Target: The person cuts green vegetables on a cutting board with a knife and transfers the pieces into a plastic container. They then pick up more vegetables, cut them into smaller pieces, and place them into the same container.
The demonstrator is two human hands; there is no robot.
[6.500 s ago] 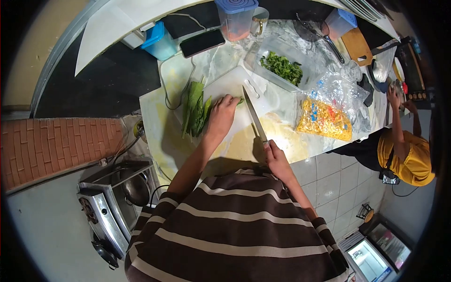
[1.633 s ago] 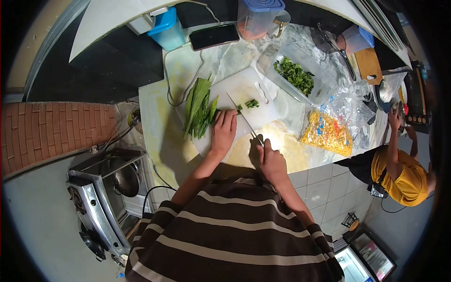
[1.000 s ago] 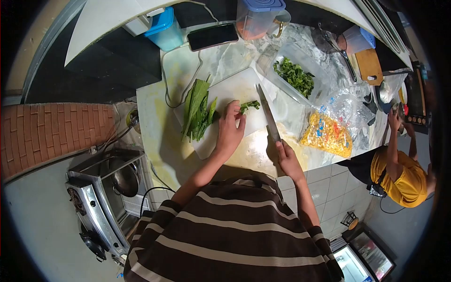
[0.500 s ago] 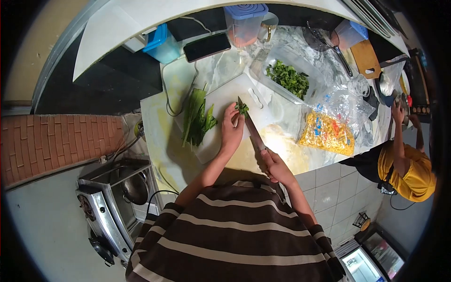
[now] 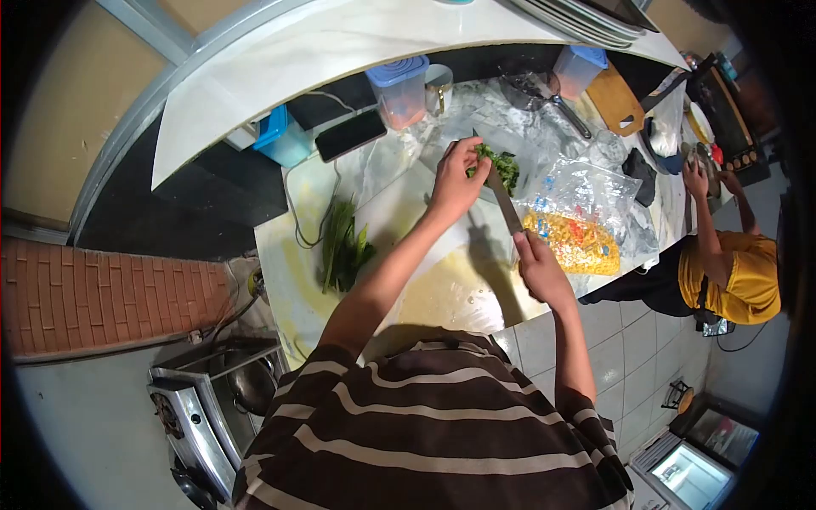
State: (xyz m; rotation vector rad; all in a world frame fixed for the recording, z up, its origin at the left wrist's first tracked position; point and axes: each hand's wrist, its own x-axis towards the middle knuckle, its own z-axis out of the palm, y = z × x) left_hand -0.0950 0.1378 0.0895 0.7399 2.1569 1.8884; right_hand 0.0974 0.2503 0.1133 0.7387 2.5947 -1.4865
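My right hand is wrapped round the handle of a knife, whose long blade points up and left over a clear plastic container. Chopped leafy greens lie in that container. My left hand is above the container's left side, its fingers curled against the blade near the tip, with bits of green between them and the blade. Below my left forearm lies a white cutting board, partly hidden. A bunch of long uncut greens rests at its left end.
A bag of yellow food pieces lies right of the container. A phone, lidded tubs, a mug and a pan line the back. A person in a yellow shirt works at far right.
Both hands and the knife have moved from the cutting board, up and right, to over the container of chopped greens. The camera view has shifted a little.
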